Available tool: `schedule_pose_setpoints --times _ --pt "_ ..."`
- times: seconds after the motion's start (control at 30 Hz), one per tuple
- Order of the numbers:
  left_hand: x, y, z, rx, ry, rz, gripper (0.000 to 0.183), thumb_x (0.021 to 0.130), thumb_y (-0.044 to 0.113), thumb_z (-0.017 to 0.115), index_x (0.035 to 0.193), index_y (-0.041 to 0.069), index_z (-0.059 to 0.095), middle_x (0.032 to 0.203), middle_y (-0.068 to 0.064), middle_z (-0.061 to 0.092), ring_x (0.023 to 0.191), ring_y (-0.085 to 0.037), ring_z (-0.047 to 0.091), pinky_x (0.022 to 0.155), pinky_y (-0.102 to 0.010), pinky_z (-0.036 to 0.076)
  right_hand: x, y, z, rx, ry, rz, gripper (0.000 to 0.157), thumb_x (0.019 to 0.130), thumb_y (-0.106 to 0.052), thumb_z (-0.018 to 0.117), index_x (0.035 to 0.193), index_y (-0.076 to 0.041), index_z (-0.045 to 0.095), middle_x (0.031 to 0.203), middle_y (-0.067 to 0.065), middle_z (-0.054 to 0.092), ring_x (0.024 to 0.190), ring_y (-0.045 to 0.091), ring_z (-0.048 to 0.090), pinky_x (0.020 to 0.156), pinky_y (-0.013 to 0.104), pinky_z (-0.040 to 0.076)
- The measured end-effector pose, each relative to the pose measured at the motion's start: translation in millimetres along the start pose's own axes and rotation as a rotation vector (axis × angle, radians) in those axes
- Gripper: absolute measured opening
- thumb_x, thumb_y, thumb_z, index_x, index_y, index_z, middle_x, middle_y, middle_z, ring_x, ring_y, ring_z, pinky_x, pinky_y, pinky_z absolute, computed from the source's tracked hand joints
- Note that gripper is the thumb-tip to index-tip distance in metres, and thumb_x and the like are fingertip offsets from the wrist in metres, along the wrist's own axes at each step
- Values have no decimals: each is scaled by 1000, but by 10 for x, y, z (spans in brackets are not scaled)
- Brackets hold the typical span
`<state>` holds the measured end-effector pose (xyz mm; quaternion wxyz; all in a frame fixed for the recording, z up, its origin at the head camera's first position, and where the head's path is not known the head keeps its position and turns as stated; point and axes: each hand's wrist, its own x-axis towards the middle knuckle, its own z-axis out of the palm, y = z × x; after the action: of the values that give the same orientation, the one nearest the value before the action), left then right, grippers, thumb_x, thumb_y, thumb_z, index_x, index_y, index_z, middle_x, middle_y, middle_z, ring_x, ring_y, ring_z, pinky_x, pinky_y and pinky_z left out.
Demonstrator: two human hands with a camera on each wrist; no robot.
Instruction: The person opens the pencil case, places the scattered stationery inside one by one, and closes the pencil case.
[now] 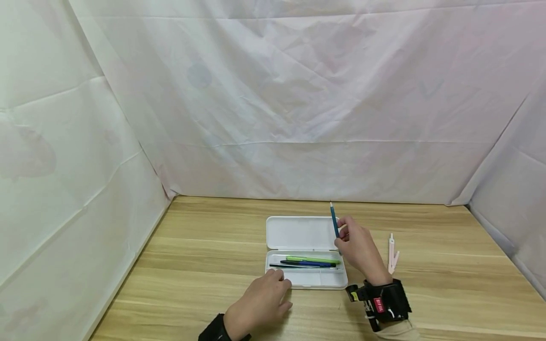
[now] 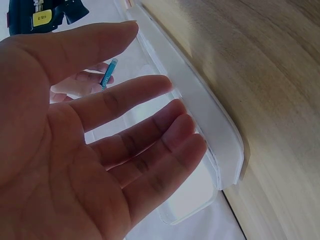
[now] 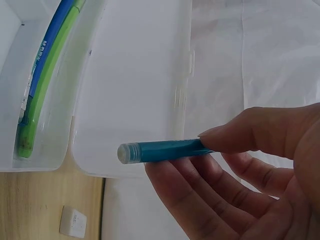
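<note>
My right hand (image 1: 360, 246) pinches a slim teal pen (image 1: 334, 219) between thumb and fingers, raised over the right end of the pencil case's lid. One end of the pen is clear, as the right wrist view shows. The white pencil case (image 1: 294, 285) lies unfolded, lid (image 1: 300, 233) to the back. Inside lie a light green pen (image 1: 313, 259), a blue pen (image 3: 47, 45) and a thin dark one (image 1: 277, 265). My left hand (image 1: 262, 296) has its fingers loosely bent and its fingertips at the front wall of the case (image 2: 220, 135).
A pale pink drawing compass (image 1: 391, 253) lies on the wooden table (image 1: 204, 265), right of my right hand. A small white block (image 3: 73, 221) shows beside the case in the right wrist view. White cloth (image 1: 298, 118) hangs behind and at both sides.
</note>
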<state>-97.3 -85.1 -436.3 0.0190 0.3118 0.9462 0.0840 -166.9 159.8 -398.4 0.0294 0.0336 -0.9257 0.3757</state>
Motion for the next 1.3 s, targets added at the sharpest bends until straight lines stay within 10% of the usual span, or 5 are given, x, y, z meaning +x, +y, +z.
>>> schedule_pose_setpoints --times 1.3 --pt "15 -8 -5 -22 -32 -12 25 84 33 75 97 11 71 91 3 56 81 -10 49 69 -23 46 15 -69 136 -102 -52 -35 21 83 2 69 103 -4 63 81 5 61 73 19 54 65 32 48"
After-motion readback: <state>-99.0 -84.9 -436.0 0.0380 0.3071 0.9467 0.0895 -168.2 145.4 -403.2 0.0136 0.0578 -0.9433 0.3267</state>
